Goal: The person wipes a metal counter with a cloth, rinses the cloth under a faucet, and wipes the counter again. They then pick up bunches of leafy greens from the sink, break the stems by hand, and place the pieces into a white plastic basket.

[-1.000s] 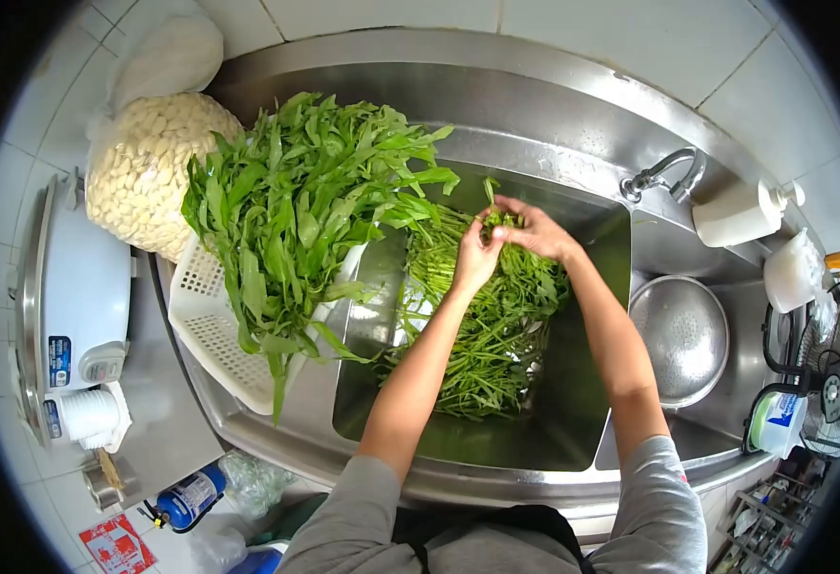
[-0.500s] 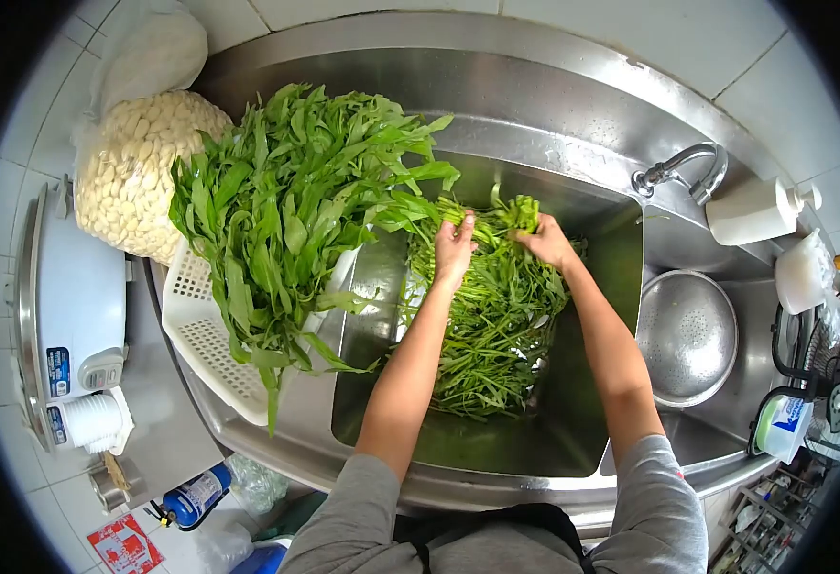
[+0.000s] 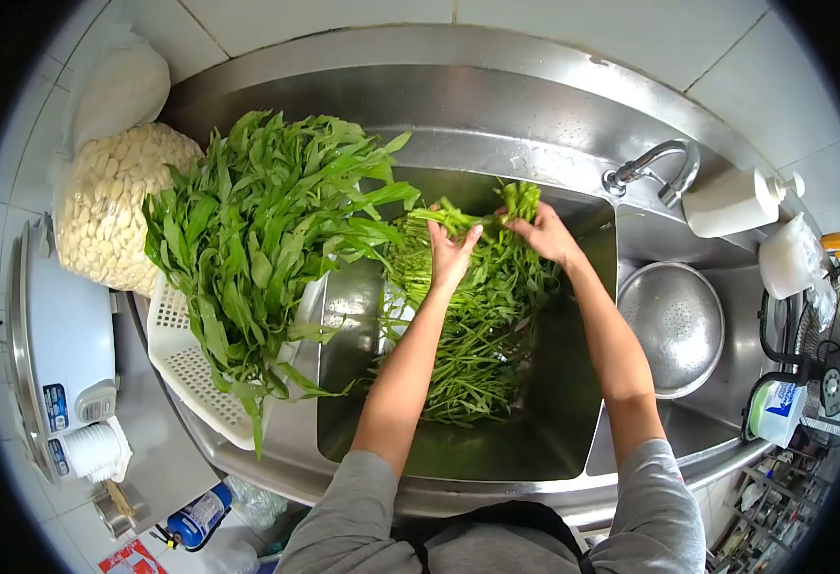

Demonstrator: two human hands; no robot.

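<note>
My right hand (image 3: 544, 235) is closed around a bunch of water spinach stems (image 3: 519, 199), their cut ends pointing up toward the sink's back wall. Beside it, my left hand (image 3: 450, 258) has its thumb and fingers apart, against loose stems at the left of the bunch. Beneath both hands, more water spinach (image 3: 468, 354) lies heaped in the large steel sink basin (image 3: 554, 445). To the left, a big leafy pile of water spinach (image 3: 267, 220) rests on a white perforated plastic basket (image 3: 190, 359), its leaves hanging over the edges.
A curved faucet (image 3: 657, 167) and a white pump bottle (image 3: 733, 203) stand at the back right. The smaller basin holds a steel colander (image 3: 671, 325). At far left are a clear bag of pale, clove-like pieces (image 3: 114, 210) and a scale (image 3: 71, 335).
My left hand has loosened from the stems it gripped, and its thumb and fingers have spread. The right hand still holds its bunch. The whole view has shifted slightly.
</note>
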